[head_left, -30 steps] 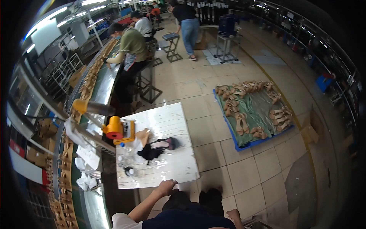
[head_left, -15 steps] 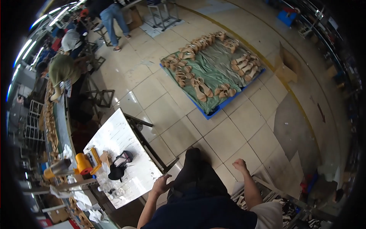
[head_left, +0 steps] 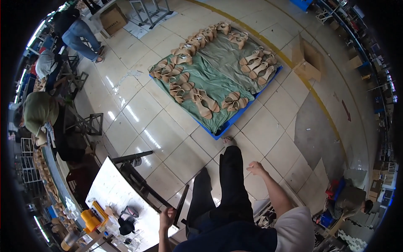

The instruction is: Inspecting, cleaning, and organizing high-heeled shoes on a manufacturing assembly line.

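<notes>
Two bare hands are held ahead of the body: the left hand is placed just beside the edge of a rectangular white-topped table, its fingers curled inward, though whether the edge is gripped cannot be told; the right hand is raised over glossy beige floor tiles, its fingers loosely bent, and whether they are pressed together cannot be made out. On the table, a rumpled black item is laid near a yellow metal-looking device. Just ahead of the forward foot, a low blue tray is covered by a green sheet, on which tan strappy sandals are set mainly along the edges, well apart from both hands. To its right, an open brown cardboard box is seen. Farther left, a person in an olive-green top is bent over a workbench.
</notes>
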A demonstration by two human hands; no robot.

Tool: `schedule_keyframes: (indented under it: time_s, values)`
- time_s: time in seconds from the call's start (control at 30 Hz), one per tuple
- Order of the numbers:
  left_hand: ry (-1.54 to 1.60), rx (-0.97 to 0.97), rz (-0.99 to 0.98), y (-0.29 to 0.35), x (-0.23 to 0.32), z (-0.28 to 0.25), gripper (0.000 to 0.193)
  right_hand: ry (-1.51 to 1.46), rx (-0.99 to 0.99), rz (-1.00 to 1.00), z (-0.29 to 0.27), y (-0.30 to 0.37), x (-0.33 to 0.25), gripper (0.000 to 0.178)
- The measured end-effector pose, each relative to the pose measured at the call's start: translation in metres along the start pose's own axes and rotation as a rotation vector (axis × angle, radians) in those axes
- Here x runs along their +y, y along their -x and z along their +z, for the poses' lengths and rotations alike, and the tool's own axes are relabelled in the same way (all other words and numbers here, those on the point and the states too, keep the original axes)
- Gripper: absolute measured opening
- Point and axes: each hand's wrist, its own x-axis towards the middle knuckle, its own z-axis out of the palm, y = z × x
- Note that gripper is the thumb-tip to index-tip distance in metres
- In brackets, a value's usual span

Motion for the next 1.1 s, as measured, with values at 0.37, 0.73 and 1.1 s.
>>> schedule_keyframes:
  time_s: [0.37, 0.73, 1.1]
  values:
    - [0.817, -0.156, -0.756, 0.104, -0.066, 0.147, 0.026, 0.359, -0.025, -0.062, -0.086, -0.306, -0.114, 0.083]
    - [0.807, -0.050, -1.139, 0.122, 0.061, 0.218, 0.034, 0.213, 0.019, -0.093, -0.050, -0.479, -0.176, 0.057]
    - [1.003, 0.154, -0.963, 0.075, 0.153, 0.223, 0.033, 0.311, 0.124, -0.736, -0.089, -0.379, -0.192, 0.016]
